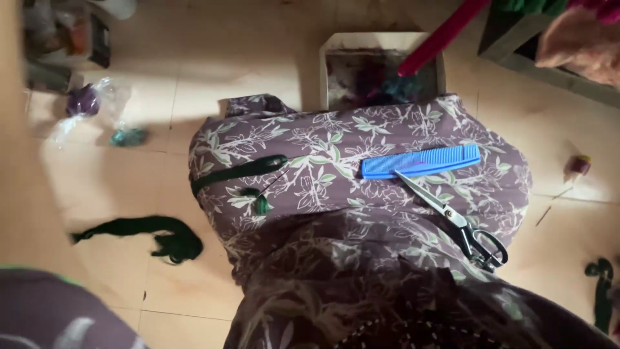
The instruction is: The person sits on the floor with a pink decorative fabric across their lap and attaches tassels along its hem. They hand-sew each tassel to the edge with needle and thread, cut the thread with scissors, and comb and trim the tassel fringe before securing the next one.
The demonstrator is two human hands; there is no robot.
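Neither of my hands shows in the head view. My lap is covered by a purple cloth with a pale leaf print (336,148). On it lie a blue comb (420,160), a pair of scissors with dark handles (452,220) whose blades point toward the comb, and a dark green strand of yarn (242,171) with a small green tuft (261,205) beside it. A sleeve of similar purple cloth (51,313) fills the lower left corner.
The tiled floor (148,103) holds a dark green bundle of yarn (165,236), a clear plastic bag with purple and teal yarn (97,110), a white tray of dark yarn (374,74), a red pole (439,35) and green yarn (600,291) at the right.
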